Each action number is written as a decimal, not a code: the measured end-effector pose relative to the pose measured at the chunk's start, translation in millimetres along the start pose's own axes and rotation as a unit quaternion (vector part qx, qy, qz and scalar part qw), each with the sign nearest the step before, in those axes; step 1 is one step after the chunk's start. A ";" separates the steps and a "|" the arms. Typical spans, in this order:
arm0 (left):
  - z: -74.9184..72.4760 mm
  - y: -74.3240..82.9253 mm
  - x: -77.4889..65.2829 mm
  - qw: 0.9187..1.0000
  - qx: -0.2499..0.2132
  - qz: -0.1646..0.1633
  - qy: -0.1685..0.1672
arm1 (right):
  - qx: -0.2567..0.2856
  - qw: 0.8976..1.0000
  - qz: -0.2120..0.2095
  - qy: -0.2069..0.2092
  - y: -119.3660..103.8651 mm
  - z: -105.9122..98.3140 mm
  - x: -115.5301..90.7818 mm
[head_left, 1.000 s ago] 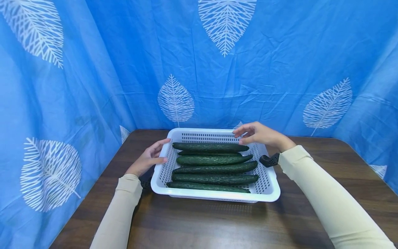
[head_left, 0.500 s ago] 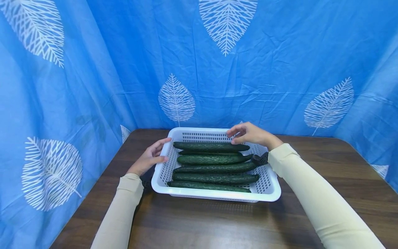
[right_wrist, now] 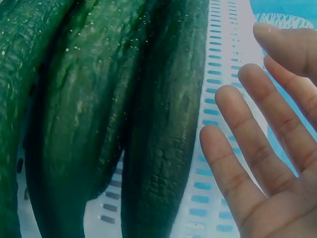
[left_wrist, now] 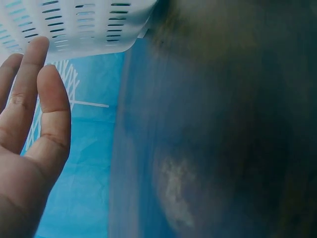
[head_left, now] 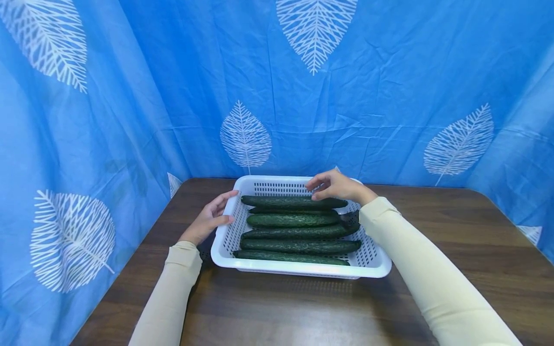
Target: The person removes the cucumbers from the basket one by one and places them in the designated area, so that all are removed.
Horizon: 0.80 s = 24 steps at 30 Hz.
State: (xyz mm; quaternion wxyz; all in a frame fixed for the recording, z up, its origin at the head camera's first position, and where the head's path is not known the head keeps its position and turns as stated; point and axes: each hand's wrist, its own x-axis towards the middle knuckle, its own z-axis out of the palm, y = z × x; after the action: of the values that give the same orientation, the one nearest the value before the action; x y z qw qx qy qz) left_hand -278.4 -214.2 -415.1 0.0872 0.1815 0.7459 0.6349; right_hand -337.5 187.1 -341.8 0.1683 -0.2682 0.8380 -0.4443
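A white slotted plastic basket holds several long green cucumbers lying side by side. My left hand is at the basket's left rim, thumb and fingers spread. In the left wrist view, loosely extended fingertips meet the slotted basket wall. Above the far side of the basket hovers my right hand, over the right half of the farthest cucumber. The right wrist view has its fingers apart and relaxed beside that cucumber, with nothing held.
The basket stands on a dark brown wooden table. Behind and to the left hangs a blue curtain with white leaf prints. A black wrist device under the right wrist overlaps cucumber ends.
My right hand has moved left along the basket's far side, from near the right corner to over the farthest cucumber. The left hand, basket and cucumbers have stayed in place.
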 end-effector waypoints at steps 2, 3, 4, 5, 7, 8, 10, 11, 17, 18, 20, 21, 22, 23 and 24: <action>0.8 0.1 -0.7 1.000 0.002 -0.003 0.004 | 0.004 1.000 -0.007 0.001 1.6 2.8 3.5; 1.1 0.2 -1.2 1.000 0.003 -0.004 0.006 | 0.005 1.000 -0.011 0.002 2.3 4.0 4.9; 1.6 0.3 -1.7 1.000 0.004 -0.005 0.008 | 0.005 1.000 -0.013 0.004 2.9 5.3 6.3; 1.9 0.3 -2.1 1.000 0.005 -0.006 0.010 | 0.006 1.000 -0.016 0.006 3.8 6.5 7.9; 2.2 0.0 -2.7 1.000 0.004 -0.009 0.014 | 0.004 1.000 -0.021 0.008 4.1 8.7 10.4; 2.2 -0.2 -2.9 1.000 0.003 -0.009 0.015 | 0.003 1.000 -0.023 0.009 3.9 9.7 11.3; 2.2 -0.4 -3.2 1.000 0.000 -0.011 0.016 | -0.001 1.000 -0.021 0.010 4.0 11.4 13.7; 2.1 -0.6 -3.2 1.000 -0.001 -0.011 0.016 | -0.003 1.000 -0.021 0.010 3.8 12.1 14.7; 1.6 -2.0 -2.4 1.000 -0.003 -0.008 0.009 | -0.017 1.000 -0.004 0.006 2.6 17.0 21.6; 1.5 -2.3 -1.9 1.000 -0.006 -0.007 0.007 | -0.018 1.000 -0.001 0.006 2.1 18.1 22.5; 1.5 -2.8 -1.0 1.000 -0.008 -0.005 0.003 | -0.028 1.000 0.003 0.007 0.2 20.1 23.9; 1.6 -2.8 -0.6 1.000 -0.009 -0.004 0.001 | -0.037 0.999 0.006 0.008 -0.7 21.2 24.6; 1.6 -2.8 -0.3 1.000 -0.009 -0.003 0.000 | -0.046 0.999 0.009 0.010 -1.6 22.4 25.3; 1.6 -2.9 0.1 1.000 -0.010 -0.002 0.000 | -0.055 0.998 0.013 0.013 -2.5 23.7 26.1; 1.7 -2.8 0.2 1.000 -0.010 -0.003 0.001 | -0.067 0.997 0.017 0.017 -3.4 25.1 26.9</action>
State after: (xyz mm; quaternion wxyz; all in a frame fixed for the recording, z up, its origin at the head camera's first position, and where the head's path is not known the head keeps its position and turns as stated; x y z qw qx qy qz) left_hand -278.4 -213.0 -418.1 0.0903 0.1779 0.7402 0.6421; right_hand -344.9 153.0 -353.9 0.1437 -0.2569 0.8729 -0.3890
